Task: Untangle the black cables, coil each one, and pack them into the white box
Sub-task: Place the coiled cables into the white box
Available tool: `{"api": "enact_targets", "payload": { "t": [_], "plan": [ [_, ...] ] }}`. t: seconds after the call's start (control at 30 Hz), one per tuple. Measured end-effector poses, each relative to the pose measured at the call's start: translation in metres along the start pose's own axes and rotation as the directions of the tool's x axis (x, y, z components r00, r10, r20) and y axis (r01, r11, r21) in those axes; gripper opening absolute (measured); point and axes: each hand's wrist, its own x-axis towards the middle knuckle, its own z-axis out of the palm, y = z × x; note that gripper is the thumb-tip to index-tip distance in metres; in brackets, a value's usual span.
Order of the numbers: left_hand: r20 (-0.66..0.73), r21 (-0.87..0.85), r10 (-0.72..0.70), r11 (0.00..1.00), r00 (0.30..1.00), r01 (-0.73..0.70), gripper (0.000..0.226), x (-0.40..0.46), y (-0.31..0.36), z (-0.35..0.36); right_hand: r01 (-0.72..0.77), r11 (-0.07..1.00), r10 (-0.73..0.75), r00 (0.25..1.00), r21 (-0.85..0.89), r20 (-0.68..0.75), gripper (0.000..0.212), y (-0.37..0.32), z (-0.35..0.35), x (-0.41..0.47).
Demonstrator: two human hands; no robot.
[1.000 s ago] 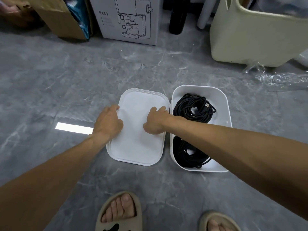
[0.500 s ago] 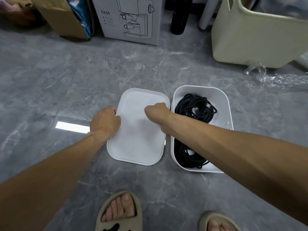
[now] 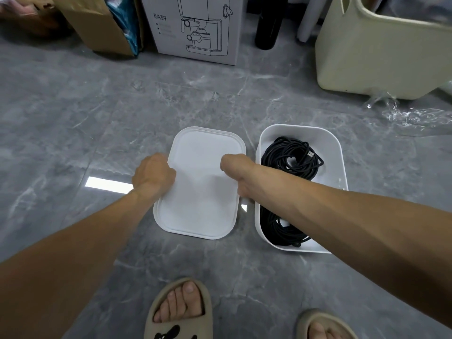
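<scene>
a flat white plastic lid with rounded corners and a shallow raised rim [image 3: 200, 192] is lying on the glossy grey marbled floor tiles [image 3: 73, 118], and both hands are gripping it by its long edges: the left hand [image 3: 154, 173] is curling over the lid's left edge, the right hand [image 3: 236, 168] is curling over its right edge with the fingers tucked underneath. just beside the lid on its right, the white rounded-rectangle plastic box [image 3: 338, 152] is sitting open, and the matte black cables [image 3: 291, 157] are lying inside it in two loose coils, one at the far end with a small metal plug showing, one at the near end; the right forearm is crossing over the box and hiding its middle. beyond the lid, a grey carton printed with a line drawing of a coffee machine [image 3: 195, 28] is standing, a brown cardboard box [image 3: 97, 25] to its left. a cream plastic bin [image 3: 381, 50] and crinkled clear wrap [image 3: 411, 113] are lying far right of the lid. two beige foam slippers [image 3: 178, 311] are showing nearer than the lid.
</scene>
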Motion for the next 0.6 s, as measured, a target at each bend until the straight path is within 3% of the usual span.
{"api": "enact_targets", "payload": {
  "t": [0.17,0.4,0.6],
  "plan": [
    [0.008,-0.051,0.018,0.999,1.000,-0.018,0.022,0.001,-0.007,-0.003,0.006,0.994,-0.002,0.999,0.107,-0.033,0.040,0.005,-0.005,0.010],
    [-0.062,-0.188,0.021,0.982,0.998,-0.033,0.018,0.004,-0.010,-0.026,-0.014,0.957,0.011,1.000,0.289,0.011,0.021,0.009,-0.010,0.007],
    [-0.158,-0.307,0.020,0.949,0.987,-0.068,0.026,0.010,0.013,-0.068,0.091,0.961,-0.088,0.996,0.260,-0.024,0.022,-0.007,-0.026,0.000]
  ]
}}
